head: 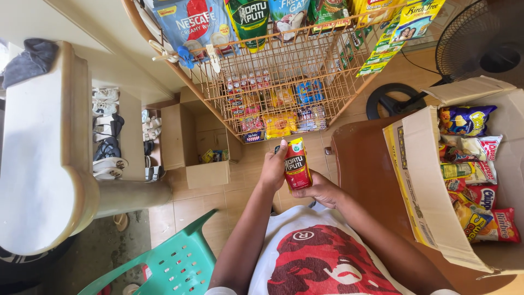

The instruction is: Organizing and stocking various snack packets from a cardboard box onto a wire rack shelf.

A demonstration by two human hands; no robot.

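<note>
Red-and-yellow sachet, green plastic chair

Red-and-yellow pouch held upright below wire rack; blue, green, yellow sachets hang along rack's top edge; mixed snack bags fill cardboard box at right.

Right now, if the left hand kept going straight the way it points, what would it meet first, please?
Probably the wire rack: the left hand, gripping the red pouch, points up toward its lower shelves, though depth is unclear.
</note>
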